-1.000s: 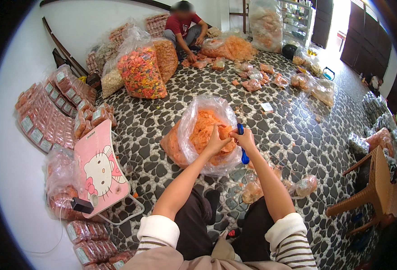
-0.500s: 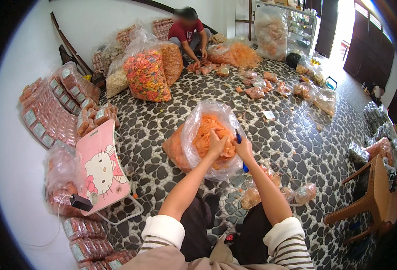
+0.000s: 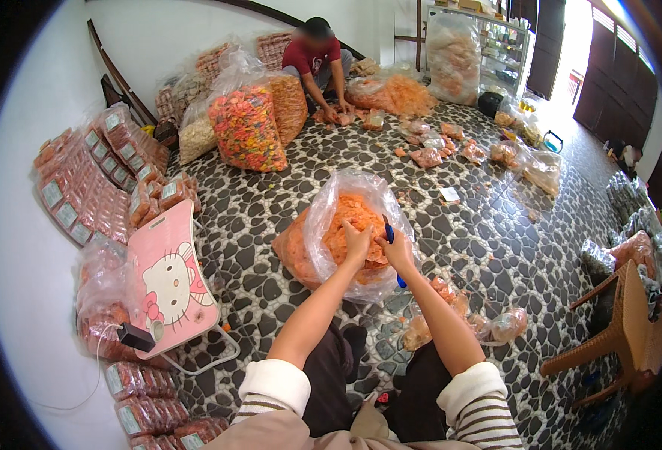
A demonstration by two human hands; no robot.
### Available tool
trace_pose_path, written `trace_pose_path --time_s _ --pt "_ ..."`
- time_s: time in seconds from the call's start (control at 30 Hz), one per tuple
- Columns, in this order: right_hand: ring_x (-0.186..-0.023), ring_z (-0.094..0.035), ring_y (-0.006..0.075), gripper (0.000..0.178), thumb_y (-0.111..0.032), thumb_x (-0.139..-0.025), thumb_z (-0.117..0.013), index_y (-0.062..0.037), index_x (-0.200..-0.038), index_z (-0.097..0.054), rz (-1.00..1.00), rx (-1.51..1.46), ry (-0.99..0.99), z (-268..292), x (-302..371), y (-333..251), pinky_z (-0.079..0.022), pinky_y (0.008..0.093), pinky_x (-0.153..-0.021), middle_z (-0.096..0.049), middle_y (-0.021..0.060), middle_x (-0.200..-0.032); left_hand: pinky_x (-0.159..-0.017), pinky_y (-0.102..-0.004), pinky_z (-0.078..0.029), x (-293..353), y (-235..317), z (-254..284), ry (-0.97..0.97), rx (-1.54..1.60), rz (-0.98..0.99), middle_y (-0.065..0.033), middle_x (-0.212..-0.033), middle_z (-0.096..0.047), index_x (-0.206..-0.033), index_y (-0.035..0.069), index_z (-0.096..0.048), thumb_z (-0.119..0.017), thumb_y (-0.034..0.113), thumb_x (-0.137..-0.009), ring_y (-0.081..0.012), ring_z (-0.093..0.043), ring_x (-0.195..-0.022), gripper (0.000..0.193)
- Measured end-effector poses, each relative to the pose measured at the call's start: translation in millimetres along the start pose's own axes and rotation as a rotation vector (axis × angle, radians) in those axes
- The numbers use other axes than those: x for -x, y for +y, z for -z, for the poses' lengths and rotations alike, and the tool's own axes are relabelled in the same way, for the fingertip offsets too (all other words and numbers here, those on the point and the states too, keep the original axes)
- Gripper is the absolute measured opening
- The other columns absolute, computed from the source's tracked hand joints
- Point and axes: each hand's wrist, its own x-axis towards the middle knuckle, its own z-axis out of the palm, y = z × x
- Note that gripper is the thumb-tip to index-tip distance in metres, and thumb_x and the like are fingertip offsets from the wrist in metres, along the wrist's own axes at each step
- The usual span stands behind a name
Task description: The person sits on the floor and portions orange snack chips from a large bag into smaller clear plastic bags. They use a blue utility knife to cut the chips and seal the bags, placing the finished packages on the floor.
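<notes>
Two bare hands meet over the mouth of a bag. The right hand [image 3: 397, 251] has a closed grip around a blue tool [image 3: 388, 229], which sticks out above the fist and again below it; its kind is hard to make out. The left hand [image 3: 356, 241] is just beside it, fingers bent down onto orange chips [image 3: 336, 238]; whether its grip has taken any of them, I cannot tell.

The chips fill the clear bag [image 3: 380, 196], which stands on the stone-patterned floor [image 3: 252, 217] in front of the person's knees, its rim spread wide around both hands. Near the right forearm, small bags [image 3: 507, 325] lie on the floor.

To the left, a pink folding table [image 3: 167, 226] with a cat picture stands aslant, a black box [image 3: 136, 337] at its near corner. Past it, rows of packs [image 3: 83, 191] lean along the wall. Farther ahead stand a sack of multicoloured chips [image 3: 247, 127] and, just beside it, an orange-brown sack [image 3: 290, 109].

Beyond these, a co-worker [image 3: 313, 64] in a red shirt crouches, hands down among small orange packets. A white card [image 3: 449, 194] lies on the floor, and a brown chair [image 3: 625, 322] stands at far right.
</notes>
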Motion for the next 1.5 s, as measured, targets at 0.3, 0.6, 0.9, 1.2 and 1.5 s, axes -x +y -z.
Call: trace_pose_path --time_s 0.3,0.6,0.9,1.2,1.5 --pt "-0.065 -0.061 0.0271 0.023 -0.022 -0.071 -0.067 -0.0021 -0.079 -0.059 0.046 0.22 0.181 -11 -17 32 -0.046 0.0364 -0.059 -0.062 0.0149 -0.069 -0.068 -0.039 -0.046 -15 -12 5 -0.196 0.104 0.348 -0.0129 -0.107 -0.042 -0.116 0.008 -0.026 -0.055 0.018 -0.08 -0.0222 -0.048 -0.095 0.047" --pt "-0.048 -0.052 0.0119 0.013 -0.013 -0.081 -0.057 -0.0013 -0.083 -0.054 -0.342 -0.519 -0.027 11 -28 36 -0.04 0.024 -0.041 -0.059 0.0079 -0.072 -0.08 -0.038 -0.053 -10 10 38 -0.625 0.412 0.622 -0.0099 -0.117 -0.046 -0.126 0.01 -0.036 -0.054 0.022 -0.087 -0.0266 -0.054 -0.097 0.044" --pt "-0.054 -0.05 0.0101 0.043 -0.023 -0.079 -0.065 -0.0072 -0.114 -0.046 -0.057 -0.333 -0.103 -3 -19 22 -0.042 0.023 -0.045 -0.058 0.0055 -0.077 -0.08 -0.0313 -0.053 -20 -4 29 -0.103 0.52 0.416 -0.0101 -0.1 -0.055 -0.106 -0.003 -0.05 -0.058 0.01 -0.084 -0.0184 -0.056 -0.093 0.027" --pt "-0.055 -0.054 0.0083 0.016 -0.012 -0.079 -0.063 -0.0015 -0.09 -0.059 -0.12 -0.201 0.035 -11 -29 21 -0.042 0.0227 -0.044 -0.06 0.0038 -0.07 -0.066 -0.0257 -0.055 -11 11 31 -0.122 0.475 0.404 -0.0105 -0.092 -0.054 -0.1 -0.002 -0.042 -0.063 0.009 -0.08 -0.0181 -0.059 -0.079 0.031" --pt "-0.053 -0.05 0.007 0.009 -0.009 -0.082 -0.06 -0.0009 -0.083 -0.061 -0.248 -0.769 -0.037 12 -37 8 -0.039 0.0203 -0.046 -0.062 0.0034 -0.071 -0.072 -0.025 -0.051 -17 6 34 -0.175 0.05 -0.045 -0.0118 -0.102 -0.056 -0.105 -0.004 -0.052 -0.064 0.011 -0.08 -0.0175 -0.057 -0.09 0.032"
